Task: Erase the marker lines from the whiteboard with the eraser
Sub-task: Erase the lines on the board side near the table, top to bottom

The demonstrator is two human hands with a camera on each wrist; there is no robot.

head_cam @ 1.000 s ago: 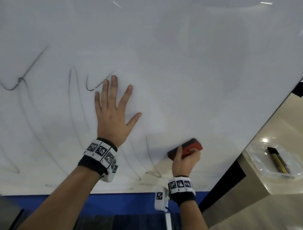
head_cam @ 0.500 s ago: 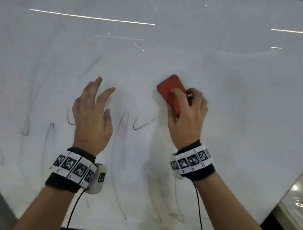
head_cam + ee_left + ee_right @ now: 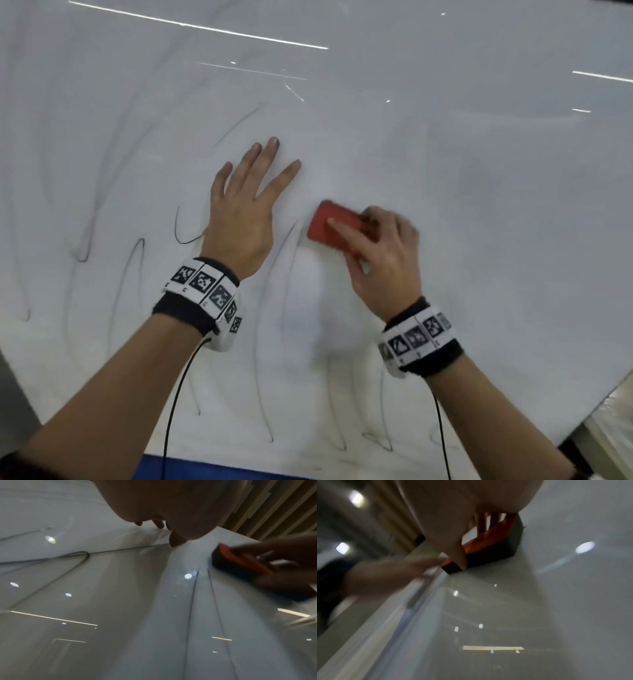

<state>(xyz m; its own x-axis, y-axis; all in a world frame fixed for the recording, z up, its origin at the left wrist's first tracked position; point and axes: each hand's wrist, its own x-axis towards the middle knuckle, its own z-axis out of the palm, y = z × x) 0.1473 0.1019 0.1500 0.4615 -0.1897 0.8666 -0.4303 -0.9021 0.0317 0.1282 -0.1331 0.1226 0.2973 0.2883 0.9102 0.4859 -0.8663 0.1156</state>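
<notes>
Glossy, smooth whiteboard (image 3: 445, 171) throwing back ceiling lights; eraser (image 3: 330, 222) with a red plastic-looking back over dark, fuzzy felt.

Room and surroundings, as seen from where I stand:

1. Slatted panelling (image 3: 274, 500): brown-beige wooden strips with dark gaps, running past the top right of my left-wrist view; it shows again, blurred, in the right-wrist view (image 3: 390, 520).
2. Ceiling lights: one round (image 3: 357, 499) and one squarish (image 3: 342, 548), both glowing white and out of focus.
3. Reflected light: long strip lights and small round spots mirrored in the glossy whiteboard (image 3: 479, 205).
4. Blue band (image 3: 239, 469): directly under the board's bottom edge.
5. Grey surface (image 3: 8, 394): plain, at my lower left beside the board.
6. Pale shiny surface (image 3: 613, 421): at my lower right, past the board's corner; material unclear.
</notes>
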